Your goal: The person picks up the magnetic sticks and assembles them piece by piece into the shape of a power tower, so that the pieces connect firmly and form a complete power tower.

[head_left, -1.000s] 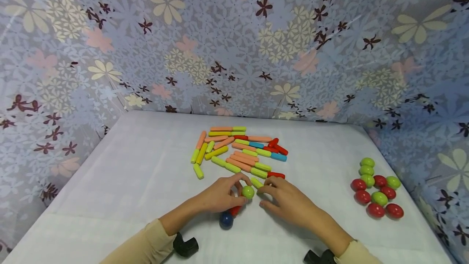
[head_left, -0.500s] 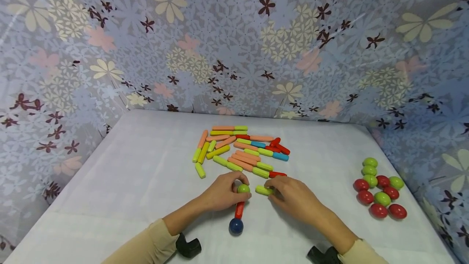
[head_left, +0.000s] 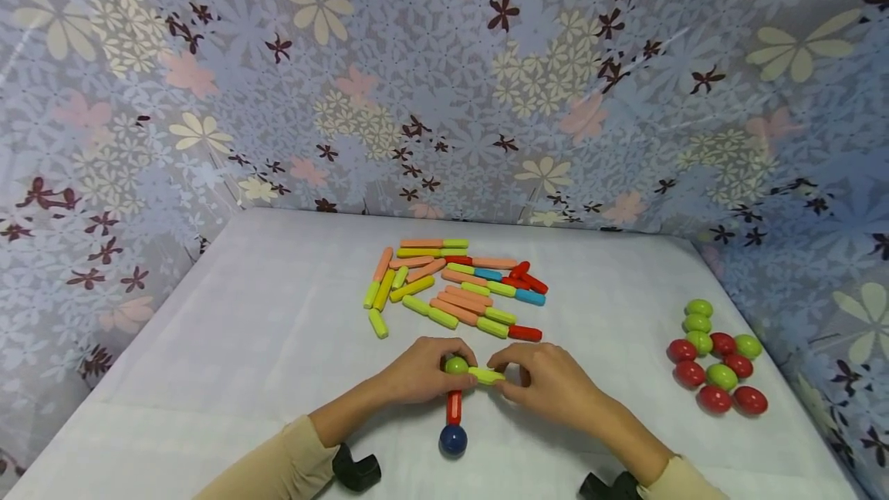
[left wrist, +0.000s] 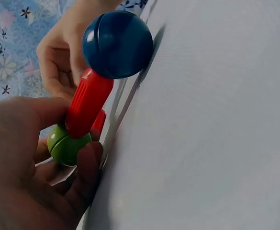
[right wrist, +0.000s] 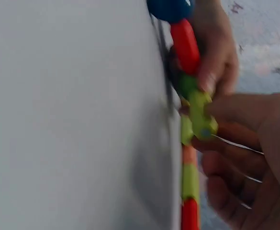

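Note:
My left hand (head_left: 422, 370) grips a green ball (head_left: 456, 365) between thumb and fingers. A red stick (head_left: 454, 409) joins that ball to a dark blue ball (head_left: 453, 440) nearer the front, and in the left wrist view the same blue ball (left wrist: 120, 44) looks large. My right hand (head_left: 556, 383) pinches a short yellow-green stick (head_left: 488, 376) by its right end. The stick's left end meets the green ball; whether it is pushed into it I cannot tell. In the blurred right wrist view, the stick (right wrist: 199, 115) lies against thumb and fingertips.
Several loose sticks, orange, yellow, green, red and blue, lie behind the hands, such as a red stick (head_left: 525, 333) and a yellow stick (head_left: 413, 288). At the right edge of the white table (head_left: 229, 361) sits a group of red and green balls (head_left: 721, 376).
The red stick and blue ball have swung from a slant to point straight toward the front. My right hand has turned the yellow-green stick sideways and brought it left against the green ball.

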The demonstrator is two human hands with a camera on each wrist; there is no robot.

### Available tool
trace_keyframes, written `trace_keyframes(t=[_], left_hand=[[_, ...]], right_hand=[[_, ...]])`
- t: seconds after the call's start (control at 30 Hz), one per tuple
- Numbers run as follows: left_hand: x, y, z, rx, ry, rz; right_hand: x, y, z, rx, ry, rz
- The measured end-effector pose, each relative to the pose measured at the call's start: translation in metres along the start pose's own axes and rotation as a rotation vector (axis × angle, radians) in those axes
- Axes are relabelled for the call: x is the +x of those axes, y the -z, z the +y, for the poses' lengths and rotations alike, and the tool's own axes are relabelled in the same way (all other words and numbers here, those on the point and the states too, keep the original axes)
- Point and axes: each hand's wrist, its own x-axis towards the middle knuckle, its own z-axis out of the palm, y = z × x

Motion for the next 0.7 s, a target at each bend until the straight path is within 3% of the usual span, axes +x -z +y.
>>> trace_keyframes(t=[0.2,0.4,0.53,0.7], left_hand=[[0.0,0.003,0.001,-0.039,0.055,0.024],[0.001,0.005,-0.001,-0.048,0.108,0.024],[0.004,0.005,-0.002,-0.027,0.118,0.025],[0.006,0.006,-0.002,-0.028,0.108,0.02]], right_hand=[[0.0,0.04,0.026,-0.056,-0.179,0.041],[-0.022,0.093,0.076,-0.263,-0.326,0.072],[-0.046,0.122,0.107,-0.345,-0.485,-0.043],[-0.071,0.147,0.137,-0.323,-0.656,-0.206]])
